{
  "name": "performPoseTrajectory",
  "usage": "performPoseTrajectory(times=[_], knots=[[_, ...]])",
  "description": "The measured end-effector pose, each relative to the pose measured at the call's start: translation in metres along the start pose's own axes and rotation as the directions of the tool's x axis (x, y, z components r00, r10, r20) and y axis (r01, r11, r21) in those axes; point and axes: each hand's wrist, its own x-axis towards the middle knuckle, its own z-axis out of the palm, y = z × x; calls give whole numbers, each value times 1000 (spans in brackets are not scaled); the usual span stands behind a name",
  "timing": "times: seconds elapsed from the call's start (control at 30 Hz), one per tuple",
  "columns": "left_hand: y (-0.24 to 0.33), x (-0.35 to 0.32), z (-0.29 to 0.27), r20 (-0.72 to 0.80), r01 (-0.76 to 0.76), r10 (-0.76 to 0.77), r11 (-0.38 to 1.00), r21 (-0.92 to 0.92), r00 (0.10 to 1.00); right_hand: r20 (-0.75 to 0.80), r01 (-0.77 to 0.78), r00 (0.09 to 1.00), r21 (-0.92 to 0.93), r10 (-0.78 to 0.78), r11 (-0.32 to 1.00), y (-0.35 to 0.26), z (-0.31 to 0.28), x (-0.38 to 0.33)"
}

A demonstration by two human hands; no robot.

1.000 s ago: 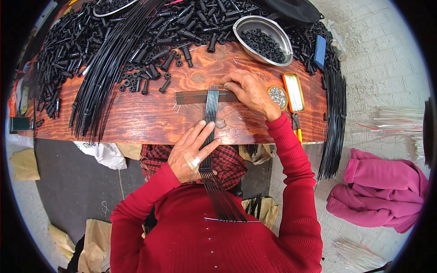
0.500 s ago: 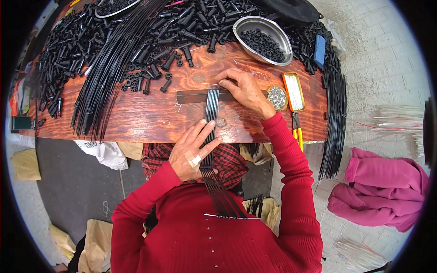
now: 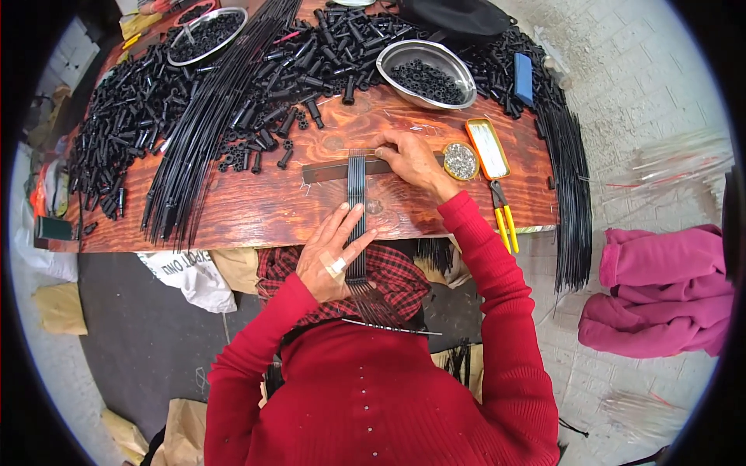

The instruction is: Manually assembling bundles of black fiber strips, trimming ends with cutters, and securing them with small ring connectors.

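A flat band of thin black strands (image 3: 357, 182) runs from the tabletop down over the table's front edge. Its upper part crosses a dark flat bar (image 3: 326, 172). My left hand (image 3: 330, 252) lies over the band with its fingers stretched and spread; its thumb is mostly hidden by the strands. At the band's upper end my right hand (image 3: 412, 161) has thumb and forefinger pinched on a thin wire (image 3: 342, 150) lying across the strand tips. Below, towards my lap, the strands fan out to a thin light rod (image 3: 392, 327) that crosses them.
Black tubular parts (image 3: 256, 101) heap along the back, with a long black strand bundle (image 3: 206, 128) over them. A metal bowl (image 3: 382, 66) holds small black pieces. Right of my right hand are a round tub (image 3: 461, 161), an orange-rimmed tin (image 3: 488, 149) and yellow-handled pliers (image 3: 503, 221).
The whole view has shifted, showing more of the table's far side. Both hands keep nearly the same places on the band. The light rod now appears closer to the table edge.
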Motion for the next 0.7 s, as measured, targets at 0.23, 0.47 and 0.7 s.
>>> performPoseTrajectory(times=[0.23,0.47,0.7], knots=[[2,-1,1,1,-8,8,999,40,1000,-205,170,956,-193,-209,966,-8,-3,-18],[-9,-10,11,-27,-68,68,997,21,997,278,328,880,230,-385,916,-75,-5,-133],[-2,-10,9,-15,-65,65,998,5,998,102,460,872,161,-478,873,-94,35,-168]])
